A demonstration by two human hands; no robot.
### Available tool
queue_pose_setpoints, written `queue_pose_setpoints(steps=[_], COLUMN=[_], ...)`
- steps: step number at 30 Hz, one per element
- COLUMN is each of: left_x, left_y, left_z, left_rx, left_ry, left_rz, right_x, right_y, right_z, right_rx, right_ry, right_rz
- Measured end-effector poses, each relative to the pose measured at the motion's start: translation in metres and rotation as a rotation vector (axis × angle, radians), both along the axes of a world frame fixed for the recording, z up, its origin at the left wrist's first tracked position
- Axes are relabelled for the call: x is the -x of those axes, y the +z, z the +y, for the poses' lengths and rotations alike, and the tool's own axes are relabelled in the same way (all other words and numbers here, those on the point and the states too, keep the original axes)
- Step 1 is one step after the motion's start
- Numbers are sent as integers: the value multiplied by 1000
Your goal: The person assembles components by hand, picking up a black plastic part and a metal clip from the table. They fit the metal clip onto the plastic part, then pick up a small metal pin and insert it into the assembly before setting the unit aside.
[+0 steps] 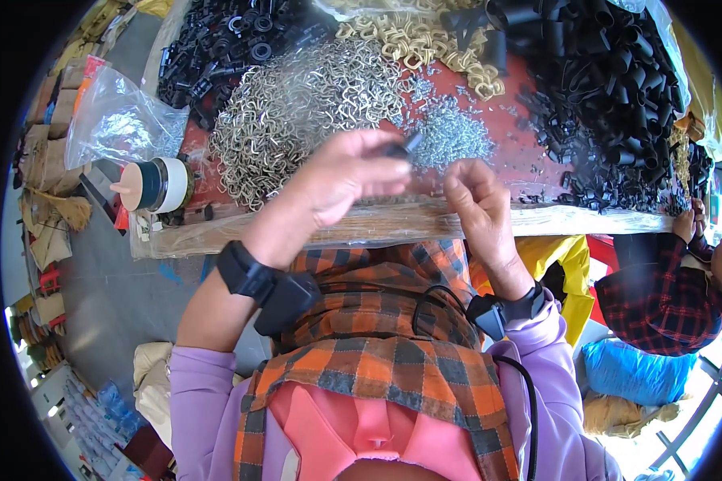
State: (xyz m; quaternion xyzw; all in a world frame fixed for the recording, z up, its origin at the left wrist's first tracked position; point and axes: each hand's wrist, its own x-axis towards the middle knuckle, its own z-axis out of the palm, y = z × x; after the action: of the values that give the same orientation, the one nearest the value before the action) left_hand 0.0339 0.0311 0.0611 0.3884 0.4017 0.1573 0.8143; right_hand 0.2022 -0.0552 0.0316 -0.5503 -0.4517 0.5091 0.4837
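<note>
My left hand (345, 176) is raised over the table's near edge, its fingers closed on a small black part (396, 151), blurred and partly hidden by the fingers. Beside it, my right hand (481, 200) has its fingers curled, thumb toward the fingertips; whatever they may pinch is too small to make out. Just beyond both hands lies a heap of small silvery screw-like pieces (449, 132). To its left spreads a large pile of bent silver metal hooks (273, 120), behind my left hand.
The red tabletop (521, 80) also bears black ring-like parts (217, 48), brass-coloured loops (417, 40) and black tubes (634, 72). A clear plastic bag (124, 120) and a round container (164, 184) sit at the left edge. Another person (658, 289) works at the right.
</note>
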Motion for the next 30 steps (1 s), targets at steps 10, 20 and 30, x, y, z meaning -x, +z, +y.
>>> queue_pose_setpoints(steps=[10, 20, 30], left_x=[-12, 8, 12], left_y=[-25, -45, -38], left_z=[-23, -23, -32], left_rx=[36, 350, 141], left_ry=[117, 54, 83], left_rz=[-7, -462, -170], right_x=[12, 22, 24], right_y=[6, 4, 4], right_z=[-1, 3, 6], right_rx=[-213, -374, -433], right_ry=[82, 116, 198], right_rz=[-449, -602, -763])
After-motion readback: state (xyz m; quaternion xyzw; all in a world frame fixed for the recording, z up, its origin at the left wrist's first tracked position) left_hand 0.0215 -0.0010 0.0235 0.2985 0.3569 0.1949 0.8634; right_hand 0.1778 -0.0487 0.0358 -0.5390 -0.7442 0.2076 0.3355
